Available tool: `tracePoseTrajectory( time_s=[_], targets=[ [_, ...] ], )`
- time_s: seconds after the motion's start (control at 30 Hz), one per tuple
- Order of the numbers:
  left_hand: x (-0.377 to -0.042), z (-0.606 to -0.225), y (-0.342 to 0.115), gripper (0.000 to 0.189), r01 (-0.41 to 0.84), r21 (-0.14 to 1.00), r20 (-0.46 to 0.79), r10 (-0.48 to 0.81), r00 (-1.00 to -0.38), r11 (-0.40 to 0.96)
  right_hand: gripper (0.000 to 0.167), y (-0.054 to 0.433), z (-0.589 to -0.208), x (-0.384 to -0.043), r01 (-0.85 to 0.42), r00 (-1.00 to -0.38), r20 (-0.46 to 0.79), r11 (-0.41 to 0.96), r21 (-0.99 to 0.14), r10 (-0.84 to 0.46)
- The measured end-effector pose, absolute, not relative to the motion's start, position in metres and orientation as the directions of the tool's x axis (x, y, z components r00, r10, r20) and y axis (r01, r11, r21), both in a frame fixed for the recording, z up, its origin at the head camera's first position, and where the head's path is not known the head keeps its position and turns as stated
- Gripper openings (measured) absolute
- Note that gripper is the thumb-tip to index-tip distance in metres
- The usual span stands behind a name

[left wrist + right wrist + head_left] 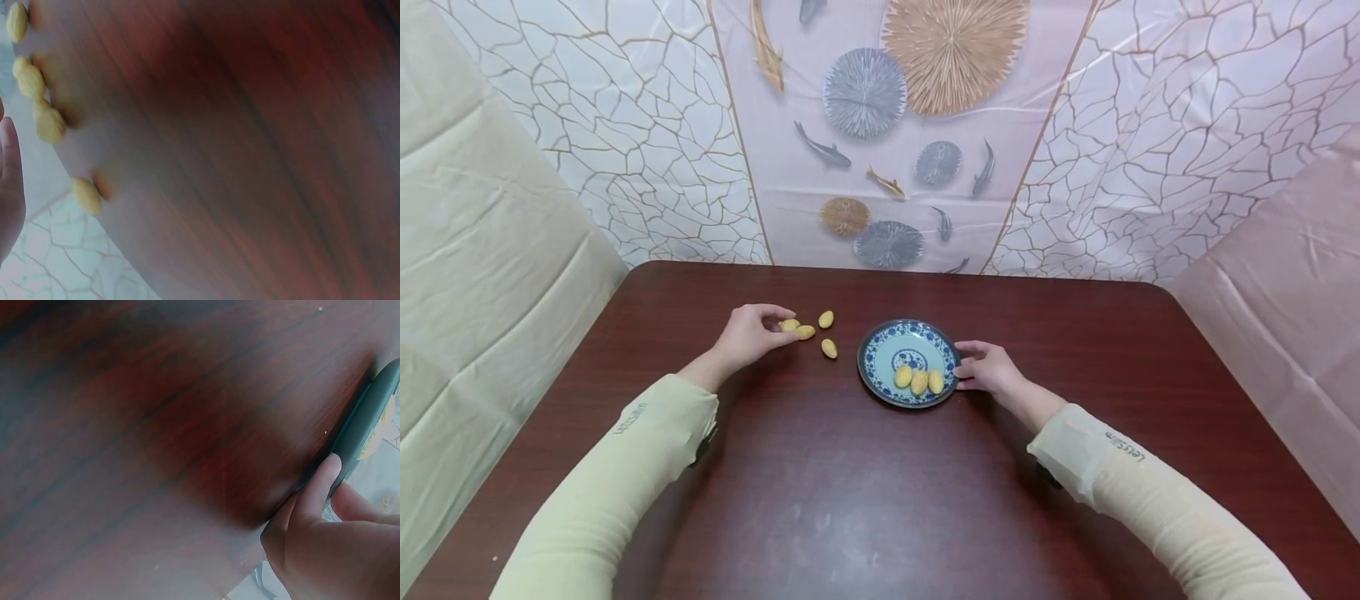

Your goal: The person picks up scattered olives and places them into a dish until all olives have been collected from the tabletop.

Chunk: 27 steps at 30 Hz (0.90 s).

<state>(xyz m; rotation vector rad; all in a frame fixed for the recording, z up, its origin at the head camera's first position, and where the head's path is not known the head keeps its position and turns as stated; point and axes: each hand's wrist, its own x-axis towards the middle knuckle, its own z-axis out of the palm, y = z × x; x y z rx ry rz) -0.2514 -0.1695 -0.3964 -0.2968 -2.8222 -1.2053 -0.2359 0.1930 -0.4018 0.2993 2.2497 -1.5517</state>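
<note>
My left hand [752, 335] reaches over the far left of the table, thumb and fingertips around a small yellow oval piece [789, 324]. Another yellow piece [805, 332] lies right beside the fingertips, and two more, an upper one [827, 319] and a lower one [829, 348], rest a little to the right. In the left wrist view the hand [10, 181] shows only at the left edge. My right hand [988, 367] holds the right rim of a blue-and-white patterned plate [880, 350]. Three yellow pieces [919, 382] sit in a row on its near right part.
The dark reddish-brown wooden table [850, 483] ends at the back against a patterned cloth backdrop [662, 150]. Pale cloth hangs along the left [475, 250] and right [1292, 275] sides.
</note>
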Motion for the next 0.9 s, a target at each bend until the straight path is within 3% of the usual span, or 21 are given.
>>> tracePoseTrajectory(
  time_s=[0.9],
  targets=[
    [-0.251, -0.392, -0.089, 0.035, 0.248, 0.767, 0.031, 0.352, -0.935, 0.591, 0.055, 0.192, -0.402, -0.235, 0.381, -0.903, -0.425, 0.351, -0.855, -0.056]
  ],
)
